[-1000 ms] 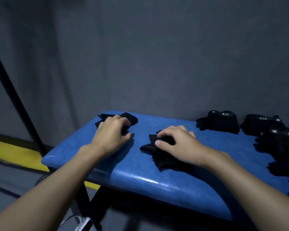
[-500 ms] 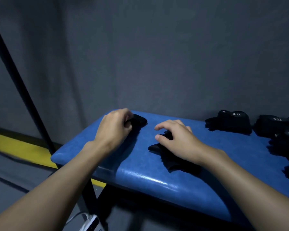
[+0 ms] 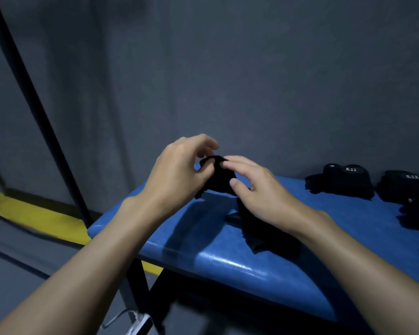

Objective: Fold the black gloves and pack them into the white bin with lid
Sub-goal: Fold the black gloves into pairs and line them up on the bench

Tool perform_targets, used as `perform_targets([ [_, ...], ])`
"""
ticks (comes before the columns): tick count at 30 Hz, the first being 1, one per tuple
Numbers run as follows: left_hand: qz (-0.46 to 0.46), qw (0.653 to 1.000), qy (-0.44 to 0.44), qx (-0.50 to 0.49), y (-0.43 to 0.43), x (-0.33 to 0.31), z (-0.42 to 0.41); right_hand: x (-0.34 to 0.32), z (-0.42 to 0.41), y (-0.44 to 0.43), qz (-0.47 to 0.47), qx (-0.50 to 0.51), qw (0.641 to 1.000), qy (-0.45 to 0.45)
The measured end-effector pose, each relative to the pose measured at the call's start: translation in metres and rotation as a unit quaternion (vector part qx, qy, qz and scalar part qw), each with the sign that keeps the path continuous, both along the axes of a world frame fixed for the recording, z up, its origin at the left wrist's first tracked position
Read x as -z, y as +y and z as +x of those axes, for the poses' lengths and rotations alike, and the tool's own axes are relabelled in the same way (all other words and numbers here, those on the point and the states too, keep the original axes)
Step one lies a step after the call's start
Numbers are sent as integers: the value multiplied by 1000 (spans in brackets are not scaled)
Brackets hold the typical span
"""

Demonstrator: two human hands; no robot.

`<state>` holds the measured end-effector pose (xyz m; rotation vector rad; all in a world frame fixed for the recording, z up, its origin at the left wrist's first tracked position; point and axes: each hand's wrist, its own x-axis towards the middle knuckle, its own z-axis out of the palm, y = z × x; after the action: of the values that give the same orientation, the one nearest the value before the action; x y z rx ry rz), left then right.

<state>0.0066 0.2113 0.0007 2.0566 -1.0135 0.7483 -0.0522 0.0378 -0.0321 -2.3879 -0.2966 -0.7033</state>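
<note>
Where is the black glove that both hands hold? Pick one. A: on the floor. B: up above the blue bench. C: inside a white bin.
B: the left hand and right hand pinch the black glove above the blue bench.

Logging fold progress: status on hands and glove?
Fingers of left hand and right hand pinch one black glove above blue bench. A second glove lies under right hand. No white bin in view; nothing blocking.
</note>
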Motion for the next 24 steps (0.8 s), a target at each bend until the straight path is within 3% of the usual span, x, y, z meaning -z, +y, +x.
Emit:
perform_targets([
  [3, -72, 997, 11, 14, 1, -6, -3, -13, -6, 2, 36, -12, 998, -54],
  [6, -64, 994, 78, 46, 3, -5, -3, -21, -11, -1, 88, -9, 993, -82],
  [9, -51, 980, 181, 68, 1, 4, 3, -23, -18, -5, 160, -14, 985, -55],
  [17, -191, 917, 331, 116, -20, 18, 5, -21, -37, -23, 345, -27, 936, 72],
  [20, -209, 902, 359, 118, -29, 21, 4, -15, -41, -31, 338, -2, 935, 104],
  [24, -192, 903, 356, 145, -38, 25, -2, -8, -49, -39, 221, 59, 966, 124],
])
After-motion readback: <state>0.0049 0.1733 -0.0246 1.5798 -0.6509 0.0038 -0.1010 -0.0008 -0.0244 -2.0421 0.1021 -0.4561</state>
